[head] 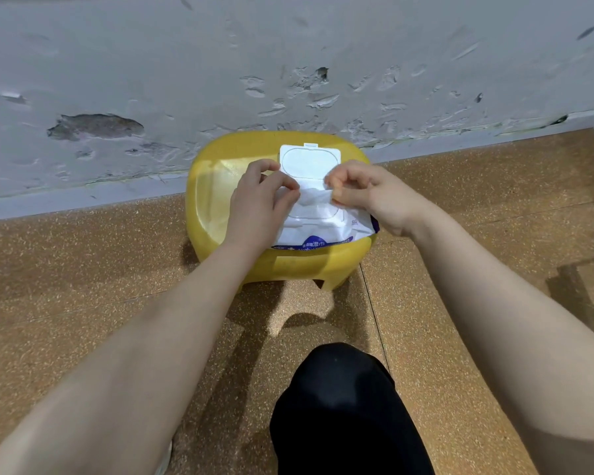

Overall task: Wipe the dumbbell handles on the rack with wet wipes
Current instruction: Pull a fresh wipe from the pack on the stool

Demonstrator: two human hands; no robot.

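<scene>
A white pack of wet wipes with purple print lies on a yellow plastic stool. Its white flip lid stands open toward the wall. A crumpled wet wipe sticks out of the pack's opening. My left hand rests on the left side of the pack and pinches the wipe's left edge. My right hand pinches the wipe's right edge with curled fingers. No dumbbells or rack are in view.
The stool stands on a speckled brown floor against a grey wall with peeling paint. My knee in black trousers is low in the middle of the view.
</scene>
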